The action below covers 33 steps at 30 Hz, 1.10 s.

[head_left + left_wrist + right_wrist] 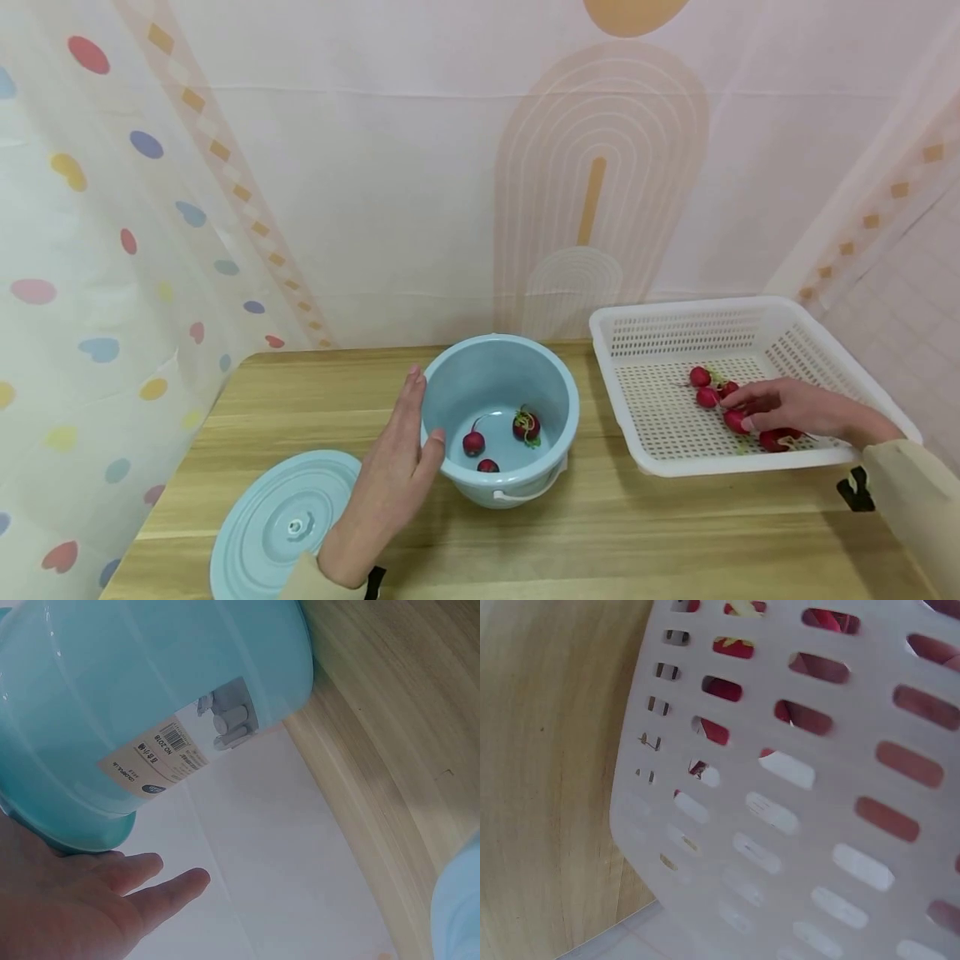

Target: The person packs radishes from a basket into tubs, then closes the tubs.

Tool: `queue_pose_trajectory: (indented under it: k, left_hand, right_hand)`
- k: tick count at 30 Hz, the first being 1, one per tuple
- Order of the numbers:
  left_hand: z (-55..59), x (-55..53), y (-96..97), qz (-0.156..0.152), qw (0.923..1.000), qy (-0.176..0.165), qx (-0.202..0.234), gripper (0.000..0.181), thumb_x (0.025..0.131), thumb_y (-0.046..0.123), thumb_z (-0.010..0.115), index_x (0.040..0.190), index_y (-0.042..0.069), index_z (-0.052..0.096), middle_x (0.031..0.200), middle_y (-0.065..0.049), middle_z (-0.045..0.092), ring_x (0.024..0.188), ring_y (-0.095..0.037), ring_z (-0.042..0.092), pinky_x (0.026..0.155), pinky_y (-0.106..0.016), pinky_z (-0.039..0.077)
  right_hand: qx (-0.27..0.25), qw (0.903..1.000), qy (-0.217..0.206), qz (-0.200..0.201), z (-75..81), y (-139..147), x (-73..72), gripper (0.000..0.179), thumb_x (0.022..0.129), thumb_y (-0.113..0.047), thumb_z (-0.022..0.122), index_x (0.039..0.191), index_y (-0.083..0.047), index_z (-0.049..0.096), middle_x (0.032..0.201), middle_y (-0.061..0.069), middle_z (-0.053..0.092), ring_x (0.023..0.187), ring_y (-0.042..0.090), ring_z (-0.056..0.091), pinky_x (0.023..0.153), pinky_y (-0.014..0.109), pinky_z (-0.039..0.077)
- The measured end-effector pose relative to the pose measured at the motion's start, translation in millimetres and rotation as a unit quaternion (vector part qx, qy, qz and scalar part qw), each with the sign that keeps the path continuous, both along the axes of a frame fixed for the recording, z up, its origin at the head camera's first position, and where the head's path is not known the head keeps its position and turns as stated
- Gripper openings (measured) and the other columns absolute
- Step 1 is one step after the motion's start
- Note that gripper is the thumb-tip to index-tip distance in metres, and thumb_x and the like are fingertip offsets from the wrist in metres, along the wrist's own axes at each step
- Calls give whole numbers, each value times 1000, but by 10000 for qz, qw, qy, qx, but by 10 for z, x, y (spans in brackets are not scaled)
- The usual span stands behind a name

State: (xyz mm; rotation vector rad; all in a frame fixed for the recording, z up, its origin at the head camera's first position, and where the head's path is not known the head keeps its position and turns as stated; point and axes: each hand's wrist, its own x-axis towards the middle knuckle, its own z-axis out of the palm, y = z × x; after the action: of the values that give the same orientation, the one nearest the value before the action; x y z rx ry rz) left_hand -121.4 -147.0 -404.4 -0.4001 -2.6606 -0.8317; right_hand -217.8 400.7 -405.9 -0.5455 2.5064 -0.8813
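Observation:
A light blue bucket (499,350) stands upright on the wooden table, with three red radishes inside, one of them a leafy radish (527,426). My left hand (393,475) rests against the bucket's left rim, fingers straight; the left wrist view shows the labelled bucket wall (172,742) above the fingers. Over at the right, my right hand (795,408) reaches into a white perforated basket (750,469) and pinches a radish (736,422) between thumb and fingers. Several more radishes lie around it. In the right wrist view the basket's slotted wall (727,817) hides most of that hand.
A round light blue lid (277,521) lies on the table at the left, partly behind my left forearm. The wooden tabletop (622,533) reaches back to a patterned curtain (390,208), which also hangs along the left side.

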Motion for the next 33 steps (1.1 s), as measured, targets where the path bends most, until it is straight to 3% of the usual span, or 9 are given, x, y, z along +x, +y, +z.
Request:
queue_pose_trajectory:
  k: [6, 13, 22, 27, 33]
  left_hand:
    - [0, 4, 3, -7, 10000, -47, 53, 68, 106, 22, 52, 163, -1, 24, 172, -10, 19, 150, -34, 36, 110, -57, 43]
    - [1, 9, 5, -32, 10000, 29, 18, 67, 106, 23, 48, 163, -1, 23, 172, -11, 20, 151, -35, 35, 110, -58, 43]
    - [5, 17, 1, -29, 10000, 3, 19, 67, 106, 22, 49, 163, 0, 23, 172, -11, 20, 152, -33, 33, 112, -57, 42]
    - [14, 31, -6, -30, 10000, -17, 75, 66, 107, 23, 48, 164, 0, 22, 172, -11, 20, 152, -32, 32, 112, -57, 42]
    - [15, 12, 5, -72, 9999, 73, 73, 67, 106, 22, 49, 163, 0, 23, 172, -10, 18, 152, -33, 32, 113, -57, 40]
  right_hand:
    - [248, 9994, 203, 97, -18, -16, -4, 35, 95, -19, 73, 128, -6, 69, 136, 29, 60, 125, 44, 54, 89, 35, 51]
    - [473, 9983, 346, 61, -19, -34, 5, 35, 93, -18, 75, 126, -6, 71, 133, 27, 62, 121, 41, 55, 90, 45, 51]
    - [394, 9974, 581, 136, -21, -3, 8, 33, 93, -16, 74, 124, -5, 71, 129, 24, 66, 113, 26, 59, 83, 27, 51]
    - [351, 9957, 857, 32, 61, -22, 39, 33, 93, -18, 76, 125, -7, 72, 127, 22, 67, 111, 18, 61, 83, 29, 51]
    - [199, 9938, 1082, -142, 167, -30, 115, 35, 95, -17, 75, 127, -5, 71, 127, 17, 69, 105, -3, 58, 80, 23, 51]
